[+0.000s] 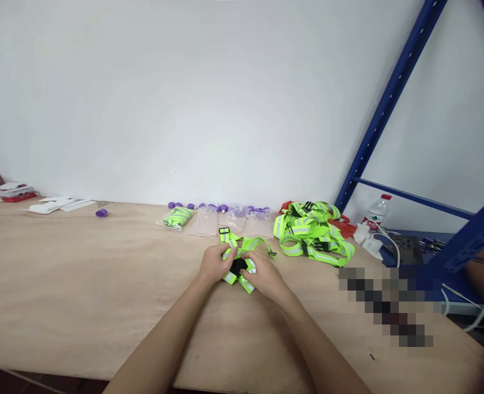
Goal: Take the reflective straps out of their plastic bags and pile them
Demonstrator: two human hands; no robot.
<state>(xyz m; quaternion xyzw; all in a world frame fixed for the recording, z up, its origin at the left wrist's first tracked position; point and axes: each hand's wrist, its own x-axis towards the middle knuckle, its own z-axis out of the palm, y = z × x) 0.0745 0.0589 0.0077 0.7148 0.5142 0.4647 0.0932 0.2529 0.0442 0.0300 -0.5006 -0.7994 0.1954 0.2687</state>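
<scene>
Between my two hands is a yellow-green reflective strap harness with silver stripes and a black patch at its middle. My left hand grips its left side, thumb on top. On the other side my right hand holds it near the black patch, fingers closed. One strap end with a black buckle sticks up beyond my left hand, and another strap curves out past my right. The harness is bunched close to the tabletop, and the fingers partly cover it.
A pile of similar strap harnesses lies to the right. Behind my hands are a packed harness in a clear bag, clear bags and several purple items. A purple cap and white papers lie left. A blue rack post stands right, near a bottle.
</scene>
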